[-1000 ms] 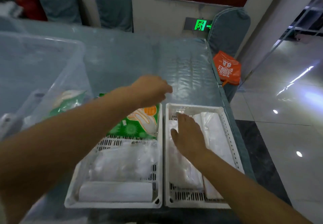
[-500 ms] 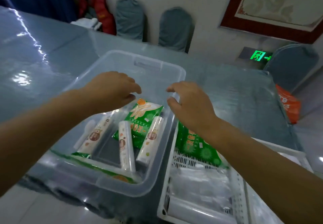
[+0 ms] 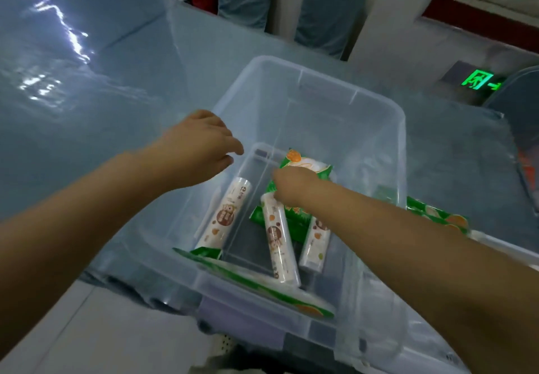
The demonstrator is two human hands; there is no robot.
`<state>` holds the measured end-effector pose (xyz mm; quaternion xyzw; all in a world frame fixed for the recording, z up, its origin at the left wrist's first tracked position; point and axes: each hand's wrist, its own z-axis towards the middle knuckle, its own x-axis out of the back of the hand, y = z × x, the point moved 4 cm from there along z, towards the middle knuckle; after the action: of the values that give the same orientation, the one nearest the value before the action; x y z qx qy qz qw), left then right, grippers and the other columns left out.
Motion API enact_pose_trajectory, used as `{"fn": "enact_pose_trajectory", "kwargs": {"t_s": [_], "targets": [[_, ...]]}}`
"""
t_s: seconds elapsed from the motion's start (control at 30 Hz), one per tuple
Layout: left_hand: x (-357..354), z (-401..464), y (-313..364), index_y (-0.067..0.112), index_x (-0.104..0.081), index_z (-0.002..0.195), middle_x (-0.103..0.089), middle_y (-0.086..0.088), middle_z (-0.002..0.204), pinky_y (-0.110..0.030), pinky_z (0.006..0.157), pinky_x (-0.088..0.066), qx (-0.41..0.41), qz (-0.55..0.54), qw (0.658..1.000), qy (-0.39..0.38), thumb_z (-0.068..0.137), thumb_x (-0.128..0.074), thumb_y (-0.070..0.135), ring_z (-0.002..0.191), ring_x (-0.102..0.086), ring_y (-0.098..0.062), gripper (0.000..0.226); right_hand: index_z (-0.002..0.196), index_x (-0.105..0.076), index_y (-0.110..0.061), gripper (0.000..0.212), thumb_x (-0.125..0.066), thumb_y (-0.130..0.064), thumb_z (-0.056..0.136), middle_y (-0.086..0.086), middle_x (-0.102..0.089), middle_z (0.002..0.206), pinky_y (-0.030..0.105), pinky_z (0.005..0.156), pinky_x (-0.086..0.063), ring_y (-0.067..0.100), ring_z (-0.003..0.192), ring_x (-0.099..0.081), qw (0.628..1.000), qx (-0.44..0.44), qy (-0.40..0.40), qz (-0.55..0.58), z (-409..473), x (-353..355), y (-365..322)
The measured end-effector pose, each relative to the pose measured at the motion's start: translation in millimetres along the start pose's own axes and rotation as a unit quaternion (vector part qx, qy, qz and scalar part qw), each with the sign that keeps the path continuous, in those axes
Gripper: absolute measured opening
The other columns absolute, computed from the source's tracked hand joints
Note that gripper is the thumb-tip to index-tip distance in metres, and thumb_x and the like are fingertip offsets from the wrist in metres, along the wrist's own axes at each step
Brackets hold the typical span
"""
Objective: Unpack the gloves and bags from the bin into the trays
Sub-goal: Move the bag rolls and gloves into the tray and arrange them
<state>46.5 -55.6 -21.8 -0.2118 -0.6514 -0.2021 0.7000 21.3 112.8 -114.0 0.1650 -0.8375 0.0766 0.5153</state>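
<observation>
A clear plastic bin (image 3: 364,111) stands on the table in front of me. Inside lie three white rolls of bags: the left roll (image 3: 224,216), the middle roll (image 3: 278,245) and the right roll (image 3: 316,242). A green glove pack (image 3: 307,166) lies under them, and another green pack (image 3: 262,283) leans along the near wall. My right hand (image 3: 294,187) reaches into the bin, fingers curled down on the green glove pack beside the middle roll's top; any grip is hidden. My left hand (image 3: 201,146) hovers over the bin's left rim, holding nothing.
To the right of the bin, a green pack (image 3: 437,216) lies in a white tray (image 3: 501,247) that is mostly hidden by my right arm. A glossy blue cover (image 3: 87,96) spreads over the table. Covered chairs (image 3: 329,12) stand behind it.
My view has swung left from the trays to the bin. My right hand has dropped from above the bin down onto the green pack. My left hand stays over the left rim.
</observation>
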Motion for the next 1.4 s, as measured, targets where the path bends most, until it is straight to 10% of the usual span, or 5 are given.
{"fn": "enact_pose_trajectory", "kwargs": {"t_s": [0.4,0.8,0.97,1.17,1.4], "targets": [[-4.1,-1.5,-5.7,0.03,-0.061,0.117,-0.068,0.007,0.114,-0.028,0.113,-0.015,0.016,-0.073,0.996,0.041,0.091,-0.049,0.028,0.112,-0.056,-0.011,0.029,0.096,-0.048,-0.017,0.03,-0.068,-0.032,0.078,0.006,-0.06,0.089,0.031,0.061,-0.054,0.021,0.075,-0.062,0.959,-0.097,-0.012,0.268,16.7,-12.2,3.8],[-0.2,28.6,8.6,0.02,-0.029,0.135,-0.065,-0.001,0.112,-0.037,0.081,-0.047,0.078,-0.128,0.989,0.002,0.059,-0.036,0.085,0.101,-0.058,-0.024,0.101,0.102,-0.052,-0.022,0.033,-0.07,-0.008,0.078,0.007,-0.062,0.093,0.028,0.06,-0.056,0.016,0.069,-0.068,0.682,0.032,0.181,0.708,-37.3,109.2,39.1],[3.6,43.7,3.0,0.027,-0.045,0.096,-0.057,0.007,0.075,-0.026,0.05,-0.039,0.123,-0.225,0.966,0.025,0.062,-0.061,0.062,0.063,-0.053,-0.012,0.052,0.108,-0.049,-0.016,0.032,-0.067,-0.011,0.082,0.009,-0.063,0.1,0.034,0.068,-0.057,0.018,0.079,-0.068,0.615,0.039,0.226,0.754,-40.2,121.0,40.4],[9.8,63.7,-27.9,0.019,-0.051,0.108,-0.051,-0.003,0.09,-0.029,0.059,-0.039,0.184,-0.282,0.933,0.127,0.072,-0.062,0.051,0.08,-0.051,-0.021,0.05,0.123,-0.048,-0.004,0.043,-0.061,-0.026,0.088,0.009,-0.057,0.109,0.032,0.076,-0.05,0.016,0.09,-0.057,0.665,-0.114,0.244,0.697,-25.8,73.3,39.1],[-10.0,76.6,-39.5,0.021,-0.05,0.118,-0.059,-0.004,0.107,-0.043,0.077,-0.054,0.194,-0.409,0.888,0.081,0.075,-0.061,0.051,0.093,-0.057,-0.024,0.053,0.088,-0.056,-0.005,0.014,-0.06,-0.018,0.087,0.01,-0.055,0.082,0.034,0.072,-0.047,0.021,0.075,-0.053,0.816,-0.188,-0.008,0.546,21.8,-25.6,-25.9]]}}
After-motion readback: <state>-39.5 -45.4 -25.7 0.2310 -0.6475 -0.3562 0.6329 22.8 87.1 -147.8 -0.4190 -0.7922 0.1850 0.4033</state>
